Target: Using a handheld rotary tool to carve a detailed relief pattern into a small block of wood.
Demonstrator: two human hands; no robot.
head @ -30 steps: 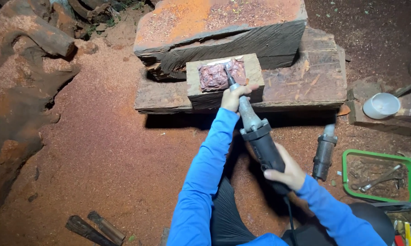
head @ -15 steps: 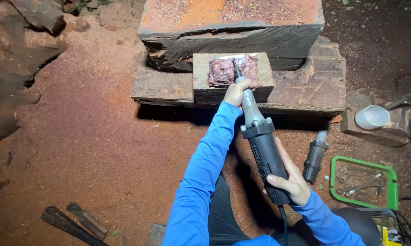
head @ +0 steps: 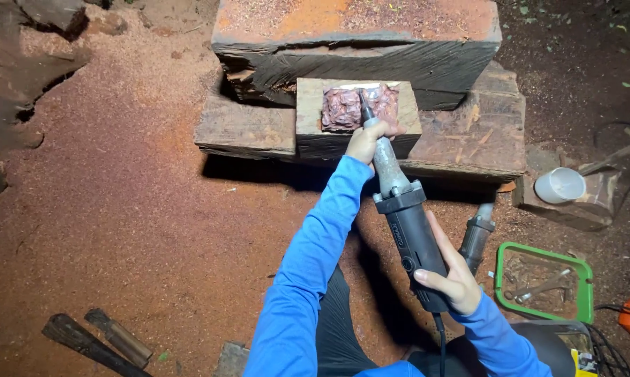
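A long grey die grinder [head: 407,222] runs from my lap up to a small wooden block [head: 357,120] that has a reddish carved recess in its top. My left hand [head: 368,142] is closed around the grinder's slim neck and rests against the block's front edge. The tool's tip touches the carved recess. My right hand [head: 451,274] grips the dark rear body of the grinder near its cord. Both arms wear blue sleeves. The block sits on a wide flat timber slab [head: 245,129].
A big thick timber [head: 357,42] lies behind the block. A second power tool [head: 477,237] lies on the sawdust ground right of the grinder. A green-rimmed tray [head: 544,283] with wrenches, a white cup [head: 559,185], and two wooden handles [head: 99,338] lie around.
The view has shifted so the block and timbers sit a little lower and more to the right. Both hands keep the same hold on the grinder at the carving.
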